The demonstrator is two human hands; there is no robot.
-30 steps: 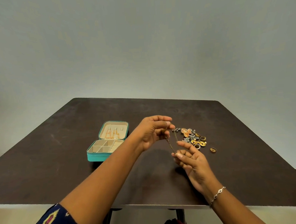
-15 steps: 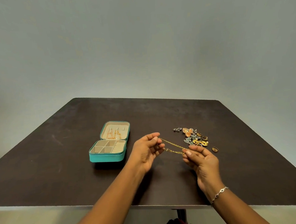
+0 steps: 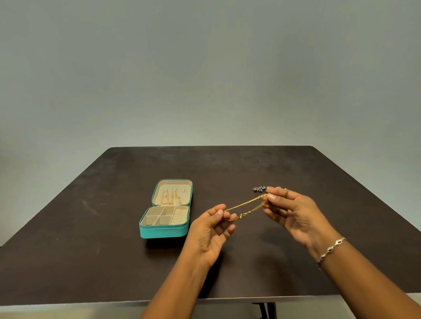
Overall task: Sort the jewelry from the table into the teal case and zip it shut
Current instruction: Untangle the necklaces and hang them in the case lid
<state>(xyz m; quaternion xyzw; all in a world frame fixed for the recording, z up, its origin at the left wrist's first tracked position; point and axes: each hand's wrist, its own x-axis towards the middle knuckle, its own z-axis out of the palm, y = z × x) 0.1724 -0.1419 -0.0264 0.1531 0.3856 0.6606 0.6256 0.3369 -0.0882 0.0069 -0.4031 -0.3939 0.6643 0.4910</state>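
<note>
A thin gold chain (image 3: 245, 206) stretches in a doubled strand between my two hands, above the table. My left hand (image 3: 210, 229) pinches its lower left end with thumb and fingertips. My right hand (image 3: 290, 212) pinches the upper right end. The teal case (image 3: 163, 231) lies open to the left, its beige lid lining holding gold chains (image 3: 171, 198) and its base split into small compartments. A small silver piece (image 3: 258, 188) shows just beyond my right hand; the rest of the loose jewelry pile is hidden behind that hand.
The dark brown table (image 3: 87, 253) has its near edge just below my forearms. A silver bracelet (image 3: 332, 248) is on my right wrist. A plain grey wall rises behind the table.
The chain hung nearly vertical a second ago with my left hand above. My left hand dropped and moved left, my right hand rose and shifted right, covering the jewelry pile.
</note>
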